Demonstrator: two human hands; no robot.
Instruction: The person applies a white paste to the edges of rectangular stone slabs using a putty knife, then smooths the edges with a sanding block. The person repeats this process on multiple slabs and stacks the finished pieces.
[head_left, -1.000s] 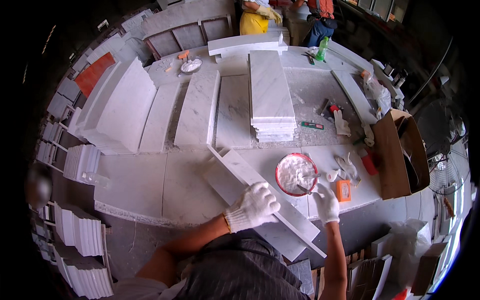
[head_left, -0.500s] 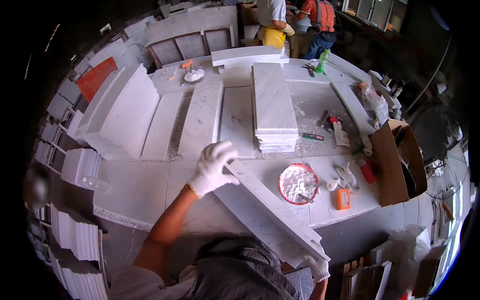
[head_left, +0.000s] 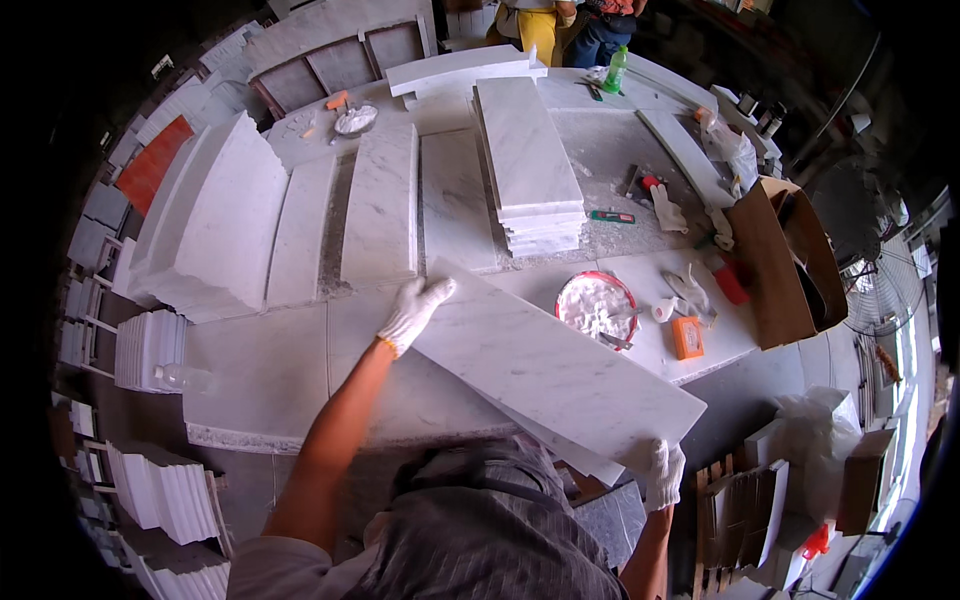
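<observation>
One slab (head_left: 555, 370), earlier edge-up, now faces upward, fingers (head_left: 434, 294) of left hand (head_left: 406, 318) and right hand (head_left: 664, 478) grasping it.

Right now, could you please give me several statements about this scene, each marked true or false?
1. The round, red-rimmed bowl holds white paste-like material. True.
2. The white-gloved left grip touches the grey-veined white stone slab. True.
3. The white-gloved right grip is inside the bowl. False: the right grip touches the slab's near end.
4. The small orange rectangular box stands left of the bowl. False: the orange box stands right of it.
</observation>
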